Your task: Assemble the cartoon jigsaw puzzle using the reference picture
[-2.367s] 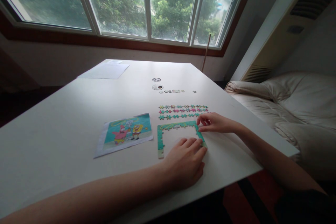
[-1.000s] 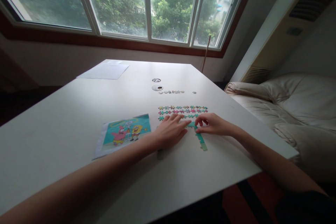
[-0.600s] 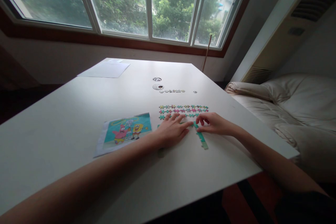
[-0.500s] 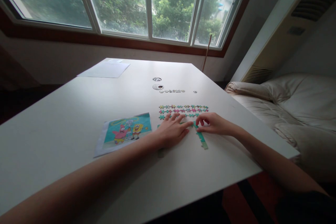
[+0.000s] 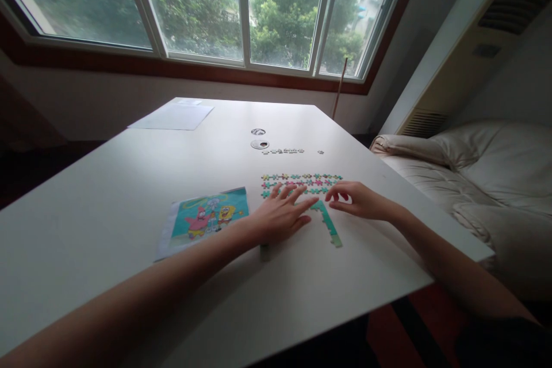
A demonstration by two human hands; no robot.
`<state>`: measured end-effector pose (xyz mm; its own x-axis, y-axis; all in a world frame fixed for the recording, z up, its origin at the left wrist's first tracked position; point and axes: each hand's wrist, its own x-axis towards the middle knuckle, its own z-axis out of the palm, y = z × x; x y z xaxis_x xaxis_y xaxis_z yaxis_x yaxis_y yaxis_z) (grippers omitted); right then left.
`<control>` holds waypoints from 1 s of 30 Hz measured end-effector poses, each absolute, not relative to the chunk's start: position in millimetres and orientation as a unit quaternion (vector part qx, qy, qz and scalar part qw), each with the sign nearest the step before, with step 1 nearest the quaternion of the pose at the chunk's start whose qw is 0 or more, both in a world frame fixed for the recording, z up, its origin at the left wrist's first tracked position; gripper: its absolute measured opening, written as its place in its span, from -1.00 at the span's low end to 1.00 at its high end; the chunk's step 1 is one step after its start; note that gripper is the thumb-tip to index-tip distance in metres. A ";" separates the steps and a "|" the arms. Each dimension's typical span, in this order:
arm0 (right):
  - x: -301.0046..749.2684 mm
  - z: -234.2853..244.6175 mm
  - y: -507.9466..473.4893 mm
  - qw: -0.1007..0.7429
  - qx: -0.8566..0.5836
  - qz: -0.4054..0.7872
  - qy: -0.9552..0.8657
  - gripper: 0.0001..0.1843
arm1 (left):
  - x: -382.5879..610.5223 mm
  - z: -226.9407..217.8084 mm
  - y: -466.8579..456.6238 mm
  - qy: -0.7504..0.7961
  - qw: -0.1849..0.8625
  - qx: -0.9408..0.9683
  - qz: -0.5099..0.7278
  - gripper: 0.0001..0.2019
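A partly built green puzzle frame (image 5: 328,225) lies near the table's front right. My left hand (image 5: 280,215) rests flat on its top-left part with fingers spread, hiding most of it. My right hand (image 5: 356,199) hovers by the frame's top right corner, fingers curled loosely with nothing visible in them. Just beyond both hands lie rows of loose coloured puzzle pieces (image 5: 302,179). A cartoon reference picture (image 5: 204,221) lies left of the frame.
The white table (image 5: 129,184) also carries a sheet of paper (image 5: 172,117) at the far left, two small round lids (image 5: 259,139) and a short row of pale pieces (image 5: 284,151). A cushioned sofa (image 5: 483,172) stands to the right.
My left hand moved from the frame's lower edge up onto its top-left part. My right hand has just lifted off the top right corner and shifted slightly toward the loose pieces.
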<state>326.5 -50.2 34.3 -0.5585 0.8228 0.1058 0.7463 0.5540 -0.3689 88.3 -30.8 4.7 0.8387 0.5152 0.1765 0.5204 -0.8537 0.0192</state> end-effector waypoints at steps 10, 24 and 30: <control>335.0 31.7 -56.2 0.028 -0.424 0.216 -0.879 -0.07 | 13.3 22.8 -33.6 -0.309 0.020 -0.950 -0.044 -0.52; 325.8 35.3 -65.6 -0.013 -0.451 0.209 -0.868 0.03 | -5.3 4.2 -62.0 -0.375 -0.041 -0.925 -0.043 -0.33; 327.4 33.6 -65.3 -0.013 -0.454 0.223 -0.863 0.03 | -5.8 1.5 -62.7 -0.368 -0.043 -0.927 -0.053 -0.34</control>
